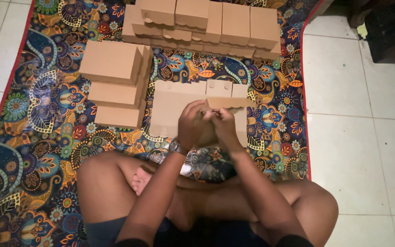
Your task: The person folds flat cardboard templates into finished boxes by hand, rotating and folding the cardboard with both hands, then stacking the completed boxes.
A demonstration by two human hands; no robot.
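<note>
A flat brown cardboard box blank (pixel 178 104) lies on the patterned mat (pixel 37 114) in front of my crossed legs. My left hand (pixel 192 124) and my right hand (pixel 223 124) meet over its near right part, both gripping a folded flap of the blank with scalloped edge (pixel 227 102). A watch sits on my left wrist (pixel 176 147). The fingers hide the part of the flap being held.
A stack of folded brown boxes (pixel 115 82) stands to the left of the blank. A long row of folded boxes (pixel 202 23) runs along the far edge of the mat. White floor tiles (pixel 357 123) lie to the right, a dark object at the upper right corner.
</note>
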